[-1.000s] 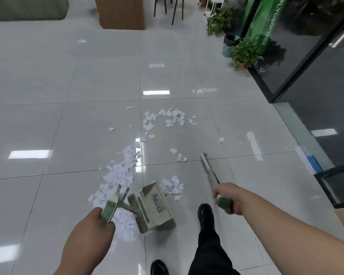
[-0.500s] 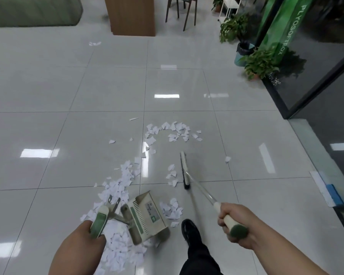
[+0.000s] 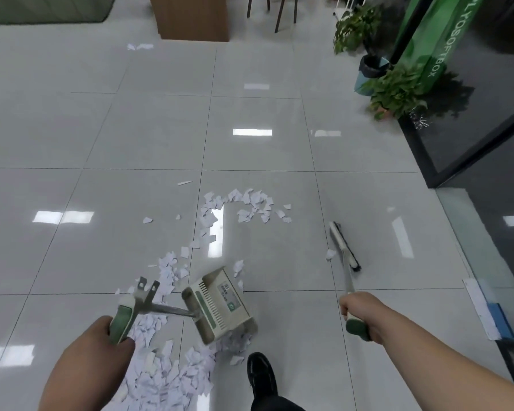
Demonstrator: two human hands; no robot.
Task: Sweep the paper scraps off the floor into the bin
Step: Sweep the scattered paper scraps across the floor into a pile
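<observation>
The dustpan (image 3: 220,307) sits on the floor (image 3: 131,137) just ahead of the person's shoe (image 3: 261,372). Its handle runs out toward 9 o'clock into the left hand (image 3: 101,351). Paper scraps (image 3: 166,378) lie heaped at the pan's 7 o'clock and string out past its 11 o'clock to a curved band (image 3: 250,204) at 12 (well apart from the pan). The broom (image 3: 343,247) has its head at the pan's 2 o'clock, with the stick leading back to the right hand (image 3: 359,312) at 3 o'clock. A lone scrap (image 3: 330,254) lies just beside the head, at its 9 o'clock. Potted plants (image 3: 395,90) stand far off at 1 o'clock, and a cabinet (image 3: 193,16) at 12.
</observation>
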